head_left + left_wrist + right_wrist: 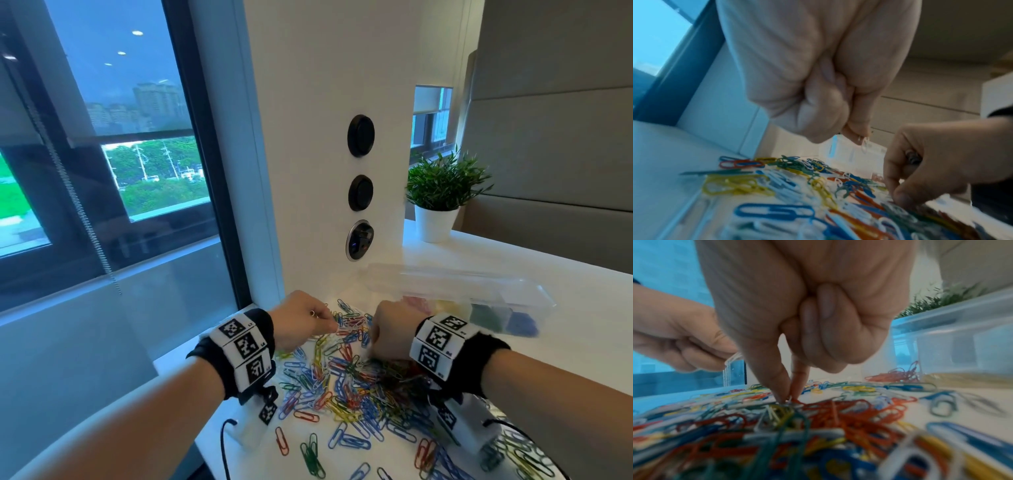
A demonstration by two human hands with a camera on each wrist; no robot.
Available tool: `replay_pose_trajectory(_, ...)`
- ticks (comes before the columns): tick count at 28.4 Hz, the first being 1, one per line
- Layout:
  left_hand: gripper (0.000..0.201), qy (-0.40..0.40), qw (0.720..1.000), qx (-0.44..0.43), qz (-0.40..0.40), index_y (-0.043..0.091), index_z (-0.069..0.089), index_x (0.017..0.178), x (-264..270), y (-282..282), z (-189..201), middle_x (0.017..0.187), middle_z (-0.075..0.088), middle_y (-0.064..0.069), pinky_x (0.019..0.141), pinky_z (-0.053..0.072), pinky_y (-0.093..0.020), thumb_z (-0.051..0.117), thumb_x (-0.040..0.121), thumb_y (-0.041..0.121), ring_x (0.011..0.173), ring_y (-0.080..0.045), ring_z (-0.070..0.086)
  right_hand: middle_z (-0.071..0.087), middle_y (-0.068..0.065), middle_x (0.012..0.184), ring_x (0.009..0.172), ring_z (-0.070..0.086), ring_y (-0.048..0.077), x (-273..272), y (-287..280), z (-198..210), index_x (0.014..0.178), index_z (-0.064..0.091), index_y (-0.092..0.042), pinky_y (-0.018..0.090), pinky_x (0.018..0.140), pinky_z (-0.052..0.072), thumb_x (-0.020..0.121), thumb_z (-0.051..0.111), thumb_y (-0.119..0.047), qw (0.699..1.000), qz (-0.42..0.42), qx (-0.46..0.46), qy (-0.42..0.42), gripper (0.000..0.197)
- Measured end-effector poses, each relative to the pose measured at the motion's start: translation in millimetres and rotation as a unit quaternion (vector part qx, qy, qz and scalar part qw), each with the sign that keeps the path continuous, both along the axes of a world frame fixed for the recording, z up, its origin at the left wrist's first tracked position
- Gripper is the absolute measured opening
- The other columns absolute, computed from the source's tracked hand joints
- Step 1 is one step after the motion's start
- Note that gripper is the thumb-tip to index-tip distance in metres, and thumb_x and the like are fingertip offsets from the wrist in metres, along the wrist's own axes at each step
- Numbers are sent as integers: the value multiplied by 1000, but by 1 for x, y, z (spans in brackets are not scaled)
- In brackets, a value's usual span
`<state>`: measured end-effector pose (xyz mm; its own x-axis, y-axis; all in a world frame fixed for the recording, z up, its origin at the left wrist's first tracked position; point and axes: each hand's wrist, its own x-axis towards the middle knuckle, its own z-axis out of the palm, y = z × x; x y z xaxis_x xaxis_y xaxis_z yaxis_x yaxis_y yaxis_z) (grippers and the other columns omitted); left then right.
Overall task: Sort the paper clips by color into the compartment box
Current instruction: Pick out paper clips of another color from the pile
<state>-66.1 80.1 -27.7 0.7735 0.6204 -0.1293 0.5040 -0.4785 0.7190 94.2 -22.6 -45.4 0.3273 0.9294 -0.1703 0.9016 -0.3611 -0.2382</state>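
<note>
The left hand hangs just above the far left part of the clip pile, its fingers curled into the palm and its thumb and forefinger pinching a white paper clip that dangles clear of the heap. The right hand is lower, thumb and forefinger pressed together with their tips down in the pile, nipping at a clip where red and yellow ones tangle; which clip they have, I cannot tell, and the other fingers are folded back against the palm. Both wrists wear black bands with white coded tags. Beneath and around the hands the loose paper clips lie spread over the white table, red, blue, green, yellow and white mixed together, from its near edge up toward the wall. Just beyond the right hand, toward the table's far right, sits the clear compartment box, with pink, yellow, green and blue clips already lying in separate sections. Farther back along the far edge stands a potted plant in a white pot.
</note>
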Motion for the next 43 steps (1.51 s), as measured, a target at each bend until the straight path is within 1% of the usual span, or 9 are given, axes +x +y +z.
replay_pose_trajectory(9, 36, -124, 908, -384, 112, 18, 32, 59, 1, 0, 6, 51, 24, 2, 33, 12, -12, 35, 94, 15, 37, -8, 17, 44, -3, 39, 33, 35, 14, 16, -44, 26, 60, 67, -20, 21, 41, 31, 86, 71, -20, 955, -93, 63, 273, 26)
replay_pose_trajectory(13, 29, -218, 843, -484, 91, 17, 35, 60, 5, 0, 7, 52, 28, 1, 31, 13, -10, 36, 89, 16, 37, -7, 22, 21, -2, 52, 39, 17, 12, 30, -59, 20, 64, 40, -16, 13, 39, 17, 83, 52, -11, 760, -185, 123, 611, 24)
replay_pose_trajectory(16, 27, -261, 805, -527, 82, 14, 35, 59, 9, -1, 11, 53, 30, -1, 30, 15, -10, 36, 86, 19, 37, -7, 24, 23, -1, 54, 39, 18, 10, 36, -64, 23, 61, 43, -12, 12, 37, 17, 50, 64, -11, 594, -145, 134, 780, 24)
replay_pose_trajectory(18, 31, -262, 803, -529, 80, 13, 36, 59, 13, -1, 12, 56, 33, -3, 29, 17, -10, 38, 88, 22, 36, -8, 26, 28, 0, 57, 42, 17, 10, 37, -66, 25, 60, 45, -10, 14, 35, 18, 46, 65, -9, 540, -136, 141, 818, 24)
replay_pose_trajectory(22, 34, -200, 843, -489, 101, 13, 41, 65, 25, 4, 14, 58, 39, -4, 29, 16, -12, 40, 97, 23, 36, -8, 26, 32, 1, 59, 38, 19, 8, 40, -61, 28, 62, 45, -11, 13, 32, 16, 80, 47, -16, 611, -194, 142, 755, 18)
replay_pose_trajectory(26, 24, 4, 989, -132, 61, 9, 63, 90, 43, 9, 13, 59, 43, -1, 37, 28, -19, 46, 100, 23, 42, -14, 36, 33, -1, 53, 40, 22, 10, 46, -57, 24, 77, 60, -5, 16, 35, 19, 95, 52, -15, 800, -238, 116, 539, 22)
replay_pose_trajectory(30, 23, 136, 977, 147, -75, 14, 69, 111, 68, 9, 9, 118, 64, -2, 87, 46, -29, 53, 98, 25, 104, -20, 59, 36, 1, 48, 36, 30, 13, 57, -51, 23, 81, 71, -3, 22, 41, 27, 97, 56, -27, 953, -169, 73, 241, 32)
replay_pose_trajectory(37, 19, 247, 936, 231, -101, 6, 64, 104, 92, 1, -12, 115, 65, -13, 79, 44, -30, 61, 95, 22, 91, -24, 56, 74, 1, 102, 95, 66, 16, 60, -36, 19, 106, 77, -16, 23, 78, 48, 91, 63, -23, 996, -64, 38, 48, 22)
replay_pose_trajectory(43, 21, 207, 949, 197, -130, 4, 68, 100, 78, 5, -8, 109, 68, -11, 76, 46, -27, 57, 96, 21, 89, -20, 59, 72, -13, 99, 89, 59, 3, 59, -43, 16, 101, 78, -26, 17, 79, 44, 89, 69, -23, 1000, 2, -4, 27, 16)
